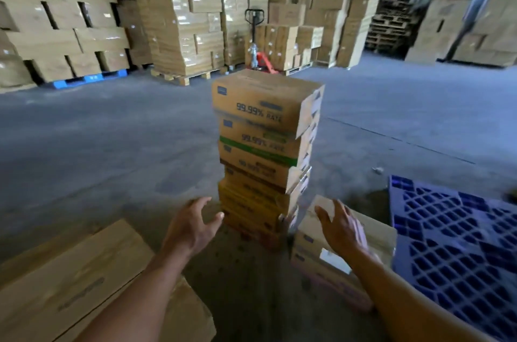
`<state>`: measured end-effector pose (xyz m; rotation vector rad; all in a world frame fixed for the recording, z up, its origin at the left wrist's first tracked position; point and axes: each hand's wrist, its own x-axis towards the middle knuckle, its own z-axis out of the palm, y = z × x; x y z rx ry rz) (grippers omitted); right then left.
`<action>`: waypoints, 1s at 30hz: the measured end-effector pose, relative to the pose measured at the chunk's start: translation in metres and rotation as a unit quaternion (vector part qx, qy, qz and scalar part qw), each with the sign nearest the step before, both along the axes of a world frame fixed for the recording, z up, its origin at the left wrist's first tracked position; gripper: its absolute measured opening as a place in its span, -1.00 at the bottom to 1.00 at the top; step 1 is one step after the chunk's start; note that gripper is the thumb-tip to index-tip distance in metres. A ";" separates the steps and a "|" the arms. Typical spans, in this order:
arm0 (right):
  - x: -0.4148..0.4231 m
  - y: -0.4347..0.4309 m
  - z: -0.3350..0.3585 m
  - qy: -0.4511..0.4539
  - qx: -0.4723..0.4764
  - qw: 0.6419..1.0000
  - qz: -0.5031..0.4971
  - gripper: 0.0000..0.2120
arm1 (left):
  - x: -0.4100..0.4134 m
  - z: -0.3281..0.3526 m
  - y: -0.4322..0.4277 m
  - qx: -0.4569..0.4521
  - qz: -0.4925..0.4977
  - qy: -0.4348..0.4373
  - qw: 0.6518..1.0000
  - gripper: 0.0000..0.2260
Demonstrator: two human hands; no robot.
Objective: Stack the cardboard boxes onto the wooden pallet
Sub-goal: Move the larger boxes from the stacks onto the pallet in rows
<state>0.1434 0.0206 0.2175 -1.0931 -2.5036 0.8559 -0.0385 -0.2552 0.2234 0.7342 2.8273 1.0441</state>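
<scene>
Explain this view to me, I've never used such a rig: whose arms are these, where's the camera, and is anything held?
There is no machine here. A person works bare-handed, and the single picture comes from a wide-angle camera on their head, looking forward and down. The two arms reaching in from the bottom are theirs. The left hand and the right hand are both open, fingers spread, holding nothing. Between them, on the concrete floor, stands a tall, slightly uneven stack of cardboard boxes. The right hand is over a shorter pile of boxes; blur hides whether it touches them. A blue lattice pallet lies at the right and a large flat carton at lower left. Behind are wrapped pallet loads and a pallet jack.
</scene>
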 end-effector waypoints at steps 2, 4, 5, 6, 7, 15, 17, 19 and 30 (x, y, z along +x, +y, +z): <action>0.017 0.029 -0.005 0.000 -0.009 0.999 -0.035 -0.40 | 0.002 -0.002 0.051 0.001 -0.042 0.009 0.999 -0.49; 0.031 0.060 -0.014 -0.010 -0.024 0.997 -0.070 -0.37 | 0.002 -0.009 0.103 -0.001 -0.075 0.006 0.997 -0.50; 0.037 0.077 -0.020 -0.017 -0.028 0.996 -0.087 -0.36 | 0.002 -0.014 0.130 -0.003 -0.089 0.002 0.996 -0.50; 0.041 0.096 -0.028 -0.027 -0.032 0.994 -0.102 -0.35 | 0.002 -0.021 0.157 -0.005 -0.101 -0.004 0.995 -0.51; 0.044 0.116 -0.038 -0.038 -0.037 0.992 -0.117 -0.35 | 0.002 -0.030 0.185 -0.009 -0.113 -0.011 0.994 -0.51; 0.030 0.291 -0.160 -0.133 -0.110 0.966 -0.190 -0.34 | -0.020 -0.148 0.401 -0.077 -0.179 -0.093 0.976 -0.46; 0.029 0.324 -0.199 -0.172 -0.136 0.957 -0.190 -0.34 | -0.024 -0.182 0.437 -0.103 -0.185 -0.117 0.970 -0.46; 0.029 0.350 -0.237 -0.208 -0.158 0.945 -0.198 -0.30 | -0.030 -0.215 0.465 -0.125 -0.186 -0.137 0.965 -0.48; 0.024 0.418 -0.403 -0.286 -0.254 0.880 -0.281 -0.25 | -0.093 -0.380 0.542 -0.248 -0.159 -0.197 0.935 -0.40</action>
